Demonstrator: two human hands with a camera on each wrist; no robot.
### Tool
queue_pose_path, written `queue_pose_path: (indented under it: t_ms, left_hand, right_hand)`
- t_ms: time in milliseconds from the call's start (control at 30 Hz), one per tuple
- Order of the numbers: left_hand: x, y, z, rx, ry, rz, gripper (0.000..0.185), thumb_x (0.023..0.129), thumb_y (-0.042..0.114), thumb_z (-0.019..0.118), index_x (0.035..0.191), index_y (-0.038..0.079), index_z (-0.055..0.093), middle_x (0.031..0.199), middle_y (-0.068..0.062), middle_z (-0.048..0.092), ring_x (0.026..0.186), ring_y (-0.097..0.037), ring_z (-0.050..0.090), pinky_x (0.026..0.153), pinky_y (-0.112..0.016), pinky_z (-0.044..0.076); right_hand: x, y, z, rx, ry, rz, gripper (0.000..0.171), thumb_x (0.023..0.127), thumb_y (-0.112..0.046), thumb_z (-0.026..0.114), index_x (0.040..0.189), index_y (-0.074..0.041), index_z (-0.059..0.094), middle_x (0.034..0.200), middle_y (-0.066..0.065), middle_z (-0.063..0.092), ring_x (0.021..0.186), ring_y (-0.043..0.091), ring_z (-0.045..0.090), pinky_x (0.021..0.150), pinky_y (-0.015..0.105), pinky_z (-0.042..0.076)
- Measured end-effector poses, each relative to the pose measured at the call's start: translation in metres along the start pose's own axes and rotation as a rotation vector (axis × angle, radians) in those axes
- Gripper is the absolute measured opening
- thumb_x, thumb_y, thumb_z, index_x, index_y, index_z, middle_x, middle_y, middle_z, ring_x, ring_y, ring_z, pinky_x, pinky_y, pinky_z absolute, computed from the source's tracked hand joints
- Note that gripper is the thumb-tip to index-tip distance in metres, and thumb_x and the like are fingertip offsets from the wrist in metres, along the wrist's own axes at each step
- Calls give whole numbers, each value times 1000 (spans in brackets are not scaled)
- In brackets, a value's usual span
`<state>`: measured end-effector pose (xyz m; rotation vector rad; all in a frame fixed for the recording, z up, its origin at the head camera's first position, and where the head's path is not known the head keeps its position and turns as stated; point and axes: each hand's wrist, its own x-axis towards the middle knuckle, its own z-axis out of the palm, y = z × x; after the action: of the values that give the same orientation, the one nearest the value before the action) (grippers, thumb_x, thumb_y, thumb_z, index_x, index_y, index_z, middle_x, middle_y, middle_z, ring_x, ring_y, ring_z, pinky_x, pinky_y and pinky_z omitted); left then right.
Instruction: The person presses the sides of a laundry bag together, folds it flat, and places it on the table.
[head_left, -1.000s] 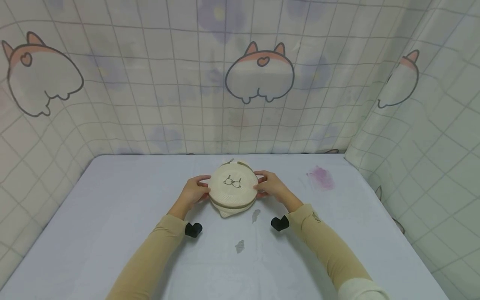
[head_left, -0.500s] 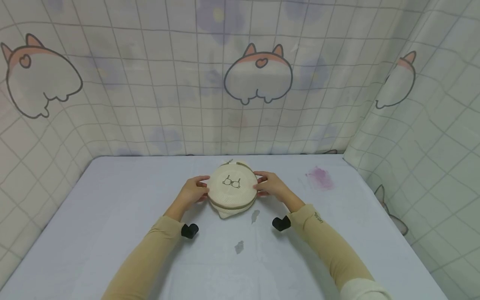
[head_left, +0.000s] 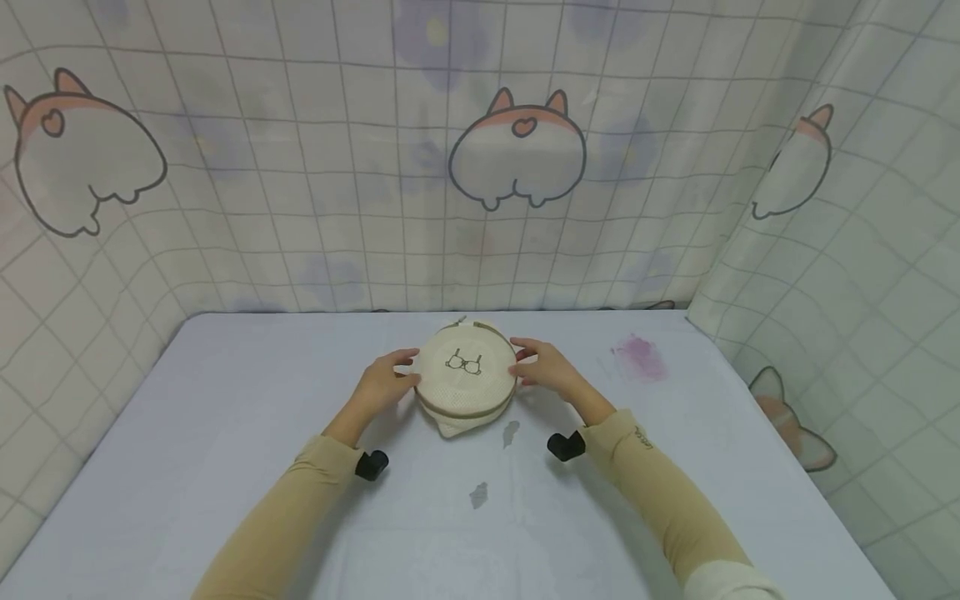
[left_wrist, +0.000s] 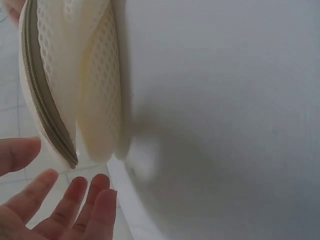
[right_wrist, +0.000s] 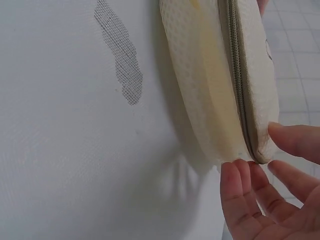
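A round cream mesh laundry bag (head_left: 463,379) lies on the table, a pair of glasses drawn on its flat top. Its zipper (left_wrist: 40,90) runs round the rim, and a soft mesh corner sticks out toward the front. At the bag's left side, my left hand (head_left: 381,385) has its fingers spread; the left wrist view shows a gap between them and the rim. On the opposite side is my right hand (head_left: 546,368), fingers loosely extended. In the right wrist view its thumb (right_wrist: 295,140) is right at the lid's edge, with the fingertips (right_wrist: 231,172) just beyond the rim.
The white table (head_left: 262,400) has grey patches (head_left: 479,495) in front of the bag and a pink stain (head_left: 642,357) to the right. A gridded curtain (head_left: 322,167) with cartoon corgis closes off the back and both sides.
Both hands have loosened from the bag's rim. My left hand and forearm have shifted slightly left, the right forearm slightly right, while the bag has stayed in place.
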<state>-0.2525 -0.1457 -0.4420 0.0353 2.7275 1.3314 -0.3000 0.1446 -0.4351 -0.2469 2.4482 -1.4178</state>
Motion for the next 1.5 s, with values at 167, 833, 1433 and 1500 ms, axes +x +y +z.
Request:
queue_pose_path:
  t_ms: [167,833,1433,1500]
  left_hand:
    - [0,2,3,30,-8,75,53,102,14,59,152,4,47,153,-24,45,133,-43,51,104,-54,47]
    - [-1,11,16,497,-103,307,69,108,41,50,163,7,26,167,-18,23,152,-41,20,111,-71,29]
    - [10,4,26,635,-186,358,76,109,52,37,165,6,12,171,-13,6,155,-39,5,117,-69,15]
    - [10,5,26,648,-198,351,77,109,52,38,165,6,12,171,-13,5,155,-39,4,117,-70,14]
  right_hand:
    - [-2,0,-1,-101,2,-76,59,100,-10,65,154,-1,44,144,25,52,118,36,62,93,39,56]
    - [-8,-5,19,-770,-83,-488,60,110,-34,47,159,-3,33,166,18,27,153,45,15,121,57,20]
    - [1,0,30,-895,-195,-408,95,102,-60,49,164,-1,7,171,15,2,154,42,-1,118,63,22]
    - [2,1,30,-906,-203,-401,96,102,-61,48,164,-1,6,171,15,1,154,42,-2,118,63,22]
